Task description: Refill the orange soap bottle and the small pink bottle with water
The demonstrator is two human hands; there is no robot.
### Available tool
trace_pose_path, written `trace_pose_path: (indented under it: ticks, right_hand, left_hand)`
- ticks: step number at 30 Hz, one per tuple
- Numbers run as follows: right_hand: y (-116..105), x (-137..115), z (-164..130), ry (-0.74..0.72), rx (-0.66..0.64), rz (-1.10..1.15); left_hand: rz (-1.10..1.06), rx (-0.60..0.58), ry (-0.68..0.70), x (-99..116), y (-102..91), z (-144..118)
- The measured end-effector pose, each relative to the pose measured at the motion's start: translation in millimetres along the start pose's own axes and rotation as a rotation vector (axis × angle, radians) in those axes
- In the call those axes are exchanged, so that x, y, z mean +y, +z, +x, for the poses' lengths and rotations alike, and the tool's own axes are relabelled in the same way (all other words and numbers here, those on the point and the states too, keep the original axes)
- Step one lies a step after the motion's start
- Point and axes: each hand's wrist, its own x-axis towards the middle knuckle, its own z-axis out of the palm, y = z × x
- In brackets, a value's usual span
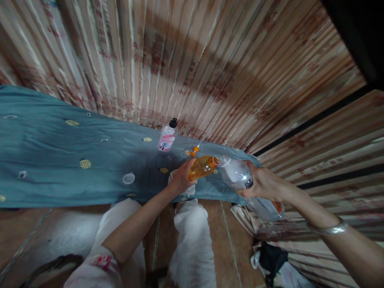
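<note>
Your left hand [180, 180] clasps a small orange plastic bottle [202, 167], its mouth meeting the clear plastic bottle [240, 176] gripped in your right hand [264, 185]. You're pouring; next, keep both mouths aligned.

Person is wearing white trousers [192, 240], a white red-patterned short sleeve [99, 266], and a silver bangle [330, 229] circling the right wrist.
</note>
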Motion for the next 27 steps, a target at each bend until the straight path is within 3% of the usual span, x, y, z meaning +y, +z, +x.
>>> trace_pose_path:
  ticks: [27]
  right_hand:
    - [4.2, 6.4, 1.2, -0.032, 0.038, -0.011]
  left_hand:
    - [0.006, -0.002, 0.002, -2.7, 1.7, 0.0]
